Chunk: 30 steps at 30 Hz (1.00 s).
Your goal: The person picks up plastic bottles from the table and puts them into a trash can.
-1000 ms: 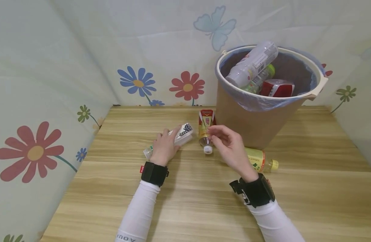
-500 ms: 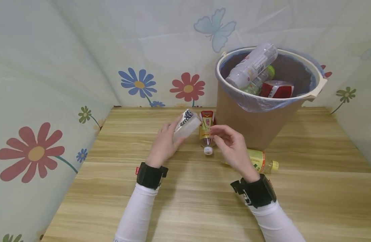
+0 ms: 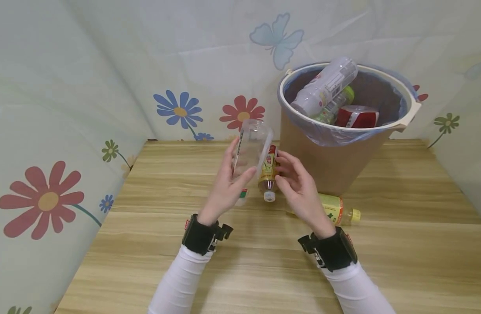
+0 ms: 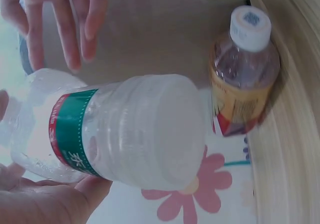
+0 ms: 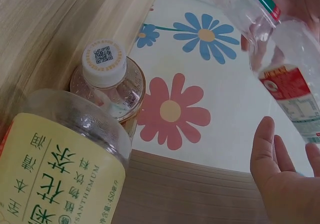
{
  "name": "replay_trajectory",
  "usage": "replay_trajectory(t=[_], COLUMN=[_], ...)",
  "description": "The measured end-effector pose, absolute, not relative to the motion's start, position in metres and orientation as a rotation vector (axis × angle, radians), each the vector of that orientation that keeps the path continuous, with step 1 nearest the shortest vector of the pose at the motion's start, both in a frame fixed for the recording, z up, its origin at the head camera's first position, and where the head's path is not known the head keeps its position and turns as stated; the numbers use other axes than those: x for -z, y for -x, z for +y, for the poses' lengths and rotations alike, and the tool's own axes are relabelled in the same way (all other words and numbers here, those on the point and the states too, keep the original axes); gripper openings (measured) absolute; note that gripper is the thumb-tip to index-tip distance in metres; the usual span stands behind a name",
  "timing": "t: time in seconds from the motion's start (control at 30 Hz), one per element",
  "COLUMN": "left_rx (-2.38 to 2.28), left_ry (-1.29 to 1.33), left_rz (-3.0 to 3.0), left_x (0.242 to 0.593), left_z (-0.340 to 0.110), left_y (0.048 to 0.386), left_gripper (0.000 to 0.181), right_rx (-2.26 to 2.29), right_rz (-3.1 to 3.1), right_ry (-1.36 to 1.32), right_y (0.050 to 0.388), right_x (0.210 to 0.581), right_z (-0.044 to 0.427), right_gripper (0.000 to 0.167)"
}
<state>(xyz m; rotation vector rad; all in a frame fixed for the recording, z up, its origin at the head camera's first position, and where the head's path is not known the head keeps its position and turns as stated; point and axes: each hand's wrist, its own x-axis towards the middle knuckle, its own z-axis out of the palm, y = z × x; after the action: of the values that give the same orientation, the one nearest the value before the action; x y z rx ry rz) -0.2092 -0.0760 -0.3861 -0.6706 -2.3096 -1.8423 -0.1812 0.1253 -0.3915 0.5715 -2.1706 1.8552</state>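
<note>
In the head view my left hand (image 3: pixel 226 185) grips a clear plastic bottle (image 3: pixel 251 144), raised off the table and tilted. A green and red label (image 4: pixel 75 134) wraps it in the left wrist view. My right hand (image 3: pixel 301 189) is beside it, fingers loosely bent and nothing between them. Between the hands lies a small drink bottle (image 3: pixel 268 172) with a white cap and a red and yellow label. Below the right hand rests a chrysanthemum tea bottle (image 3: pixel 334 207) with a yellow cap, partly hidden by that hand; its yellow label (image 5: pixel 65 179) looms large in the right wrist view.
A tall brown bin (image 3: pixel 318 161) with a blue liner stands at the back right of the wooden table (image 3: pixel 264 261). Inside it lie a whitish bottle (image 3: pixel 326 85), a bottle with a green cap (image 3: pixel 336 107) and a red container (image 3: pixel 358 116). A flowered curtain (image 3: pixel 209 52) hangs behind.
The left hand has lifted the clear bottle from the table, turned it more upright and brought it right, towards the right hand. The right hand has stayed nearly in place.
</note>
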Motion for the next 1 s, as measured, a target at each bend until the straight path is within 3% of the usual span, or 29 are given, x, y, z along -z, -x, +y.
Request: replay_trajectory(t=[0.47,1.0], left_rx=[1.943,1.721], left_ry=[0.778,0.778], left_rz=[-2.207,-2.322], left_x=[0.39,0.392], left_z=[-0.056,-0.056], left_y=[0.2,0.197], left_gripper=[0.067,0.057], right_rx=[-1.821,-1.783], right_rz=[-2.113,-2.182], right_ry=[-0.752,-0.779], right_y=[0.18,0.184], right_x=[0.393,0.396], right_z=[0.119,0.12], right_gripper=[0.075,0.095])
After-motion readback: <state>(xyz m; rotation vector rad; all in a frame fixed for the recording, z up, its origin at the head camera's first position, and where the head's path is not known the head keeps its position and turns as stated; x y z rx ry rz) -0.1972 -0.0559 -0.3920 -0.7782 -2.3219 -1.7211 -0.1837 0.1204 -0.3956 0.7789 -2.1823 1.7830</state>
